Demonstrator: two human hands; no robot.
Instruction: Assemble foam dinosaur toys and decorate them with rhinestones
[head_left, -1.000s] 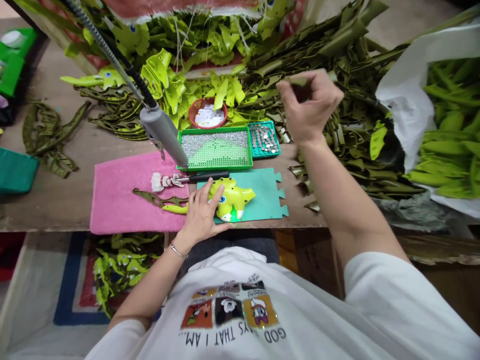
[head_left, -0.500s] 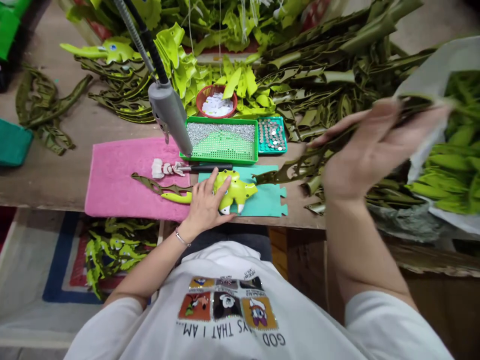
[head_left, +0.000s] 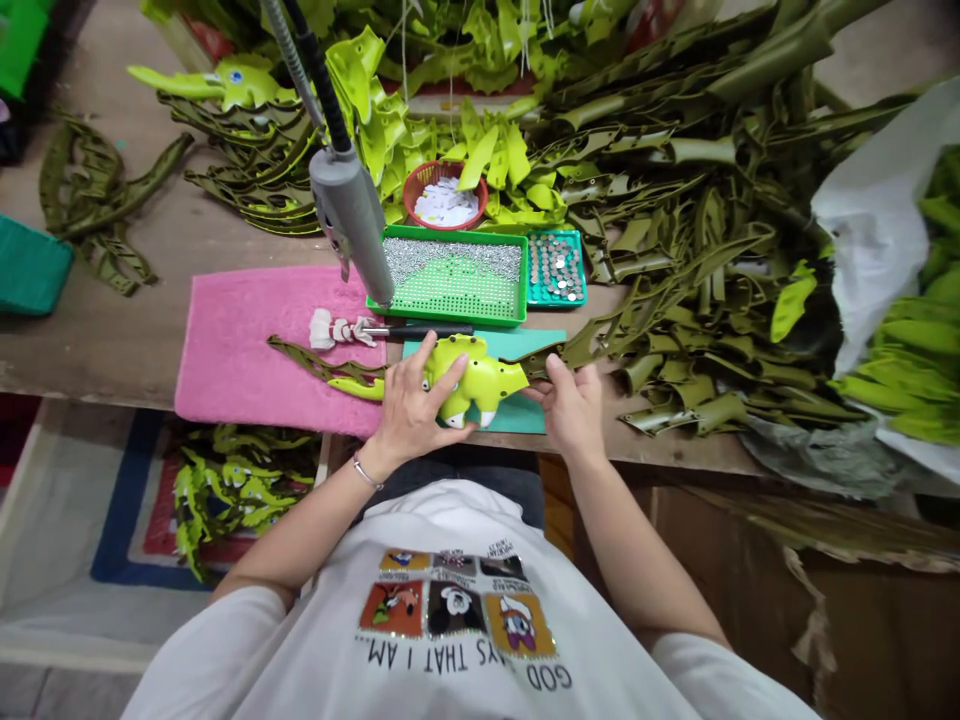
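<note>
A lime-green toy dinosaur (head_left: pixel 480 380) lies on a teal foam mat (head_left: pixel 532 412) at the table's near edge. My left hand (head_left: pixel 409 405) rests over its back half, fingers curled round the body. My right hand (head_left: pixel 571 400) is closed on a long olive-green spiked plastic strip (head_left: pixel 592 345), whose end sits against the dinosaur's nose. Another olive strip (head_left: pixel 315 362) lies on the pink towel (head_left: pixel 247 350) beside the dinosaur's tail.
A hanging grey electric screwdriver (head_left: pixel 351 225) points down over a green screw tray (head_left: pixel 450 275). A small teal tray (head_left: pixel 556 268), a red basket (head_left: pixel 442 195), a black-handled tool (head_left: pixel 420 330) and heaps of olive parts (head_left: pixel 697 220) fill the table. Lime parts lie on the floor (head_left: pixel 225 490).
My right hand came down from the pile at the far right to the dinosaur, bringing an olive strip with it. The left hand stayed on the dinosaur.
</note>
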